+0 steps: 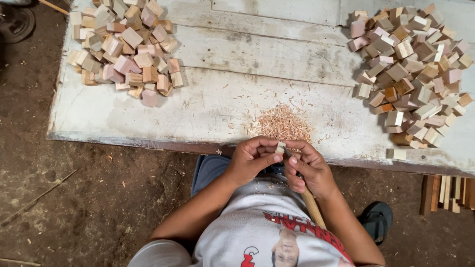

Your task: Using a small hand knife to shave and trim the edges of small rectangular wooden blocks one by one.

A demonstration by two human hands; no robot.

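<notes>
The left hand (pixel 252 160) is curled shut around a small pale wood block (pixel 280 147), pinching it between thumb and fingertips just below the near edge of the bench (pixel 217 99). The right hand (pixel 309 168) is closed too, gripping a tool with a round wooden handle (pixel 312 207) that runs down toward five o'clock along the forearm; its tip meets the block, though the blade itself is hidden by the fingers. The two hands touch each other at the block.

At twelve o'clock from the hands, close by on the bench, lies a small heap of reddish wood shavings (pixel 283 122), with loose curls scattered around it. No box or tray holds anything here: the blocks sit in open piles straight on the whitewashed planks. One pile of blocks (pixel 126 47) is at ten o'clock, far corner; a larger pile of blocks (pixel 413 74) is at two o'clock. A dark sandal (pixel 377 217) rests on the dirt floor (pixel 74 198) at four o'clock, beside a row of wood strips (pixel 448 194).
</notes>
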